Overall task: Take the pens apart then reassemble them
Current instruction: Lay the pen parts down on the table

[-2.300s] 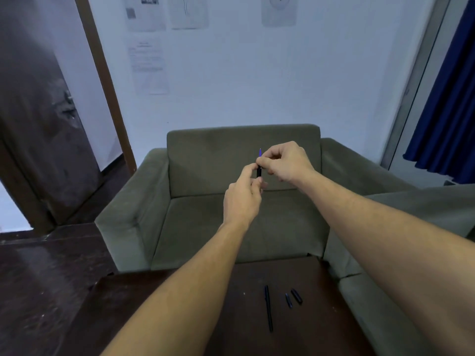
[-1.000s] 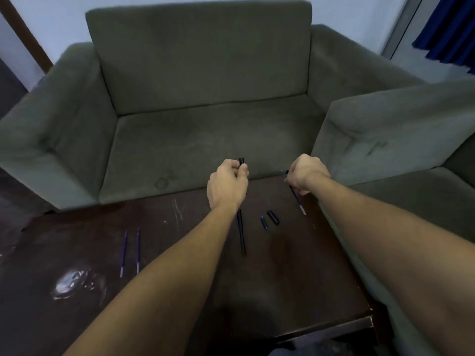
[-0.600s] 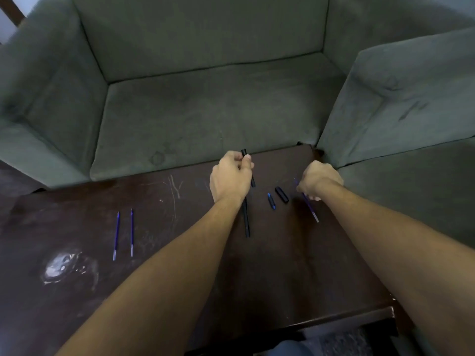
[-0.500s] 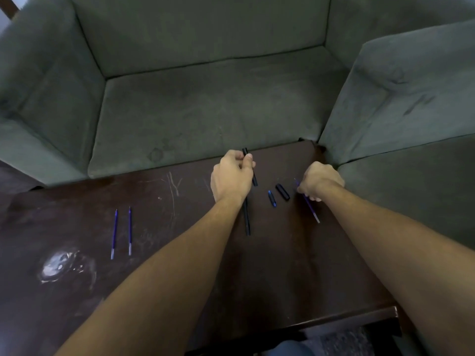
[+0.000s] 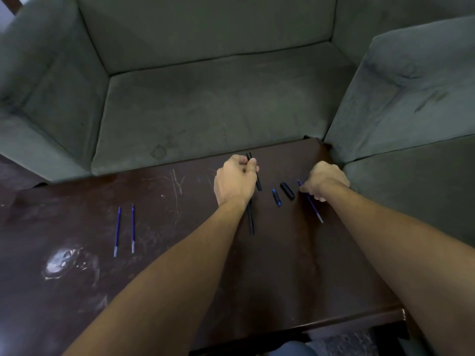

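Note:
My left hand (image 5: 235,182) is closed around a black pen barrel (image 5: 257,179) that sticks out past my fingers, low over the dark table (image 5: 180,265). A second black barrel (image 5: 250,219) lies on the table under my left wrist. My right hand (image 5: 325,182) pinches a thin blue refill (image 5: 312,204), whose tip points toward me just above the table. Between the hands lie a small blue part (image 5: 276,197) and a black cap (image 5: 287,191). Two more blue refills (image 5: 125,228) lie side by side at the table's left.
A grey-green sofa (image 5: 218,98) stands behind the table and a second one (image 5: 411,98) at the right. A whitish smear (image 5: 66,263) marks the table's left part. The table's near edge (image 5: 347,323) runs across the bottom right.
Both hands came down from in front of the sofa back to the table, and the view tilted down. The refill, pulled out of the barrel, went with my right hand.

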